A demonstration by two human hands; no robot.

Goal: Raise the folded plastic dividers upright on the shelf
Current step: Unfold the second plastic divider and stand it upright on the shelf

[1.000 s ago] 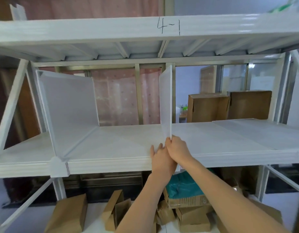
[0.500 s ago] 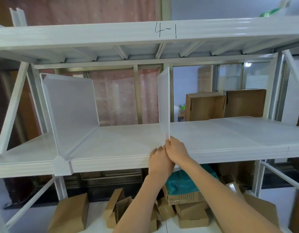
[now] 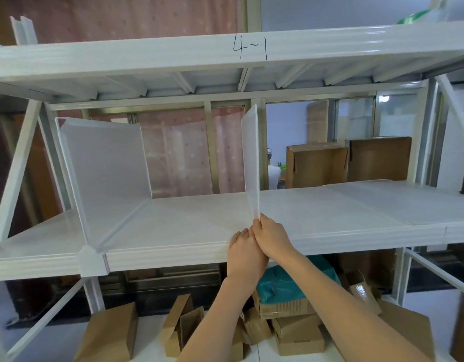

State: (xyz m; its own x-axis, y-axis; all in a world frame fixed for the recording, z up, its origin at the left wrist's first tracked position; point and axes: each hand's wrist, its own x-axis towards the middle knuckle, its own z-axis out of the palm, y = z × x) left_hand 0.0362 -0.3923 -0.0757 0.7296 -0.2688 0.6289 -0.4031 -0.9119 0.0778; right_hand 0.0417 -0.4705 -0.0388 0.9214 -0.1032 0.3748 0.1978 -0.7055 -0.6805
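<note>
A translucent white plastic divider (image 3: 251, 158) stands upright near the middle of the white shelf (image 3: 189, 220), seen edge-on. My right hand (image 3: 274, 237) pinches its lower front corner at the shelf's front edge. My left hand (image 3: 245, 253) presses against the shelf's front lip right beside it, touching the right hand. A second divider (image 3: 103, 173) stands upright at the left, with a white clip (image 3: 91, 259) at its foot. Further right, folded divider sheets (image 3: 398, 202) lie flat on the shelf.
The upper shelf beam marked "4-1" (image 3: 249, 49) hangs close above. Two brown cardboard boxes (image 3: 348, 163) stand behind the shelf at the right. Several cardboard boxes and a teal bag (image 3: 285, 286) lie on the floor below. Diagonal braces (image 3: 14, 176) flank the frame.
Both hands stay at the base of the middle divider, shifted only slightly. The view has drifted a little to the right and down.
</note>
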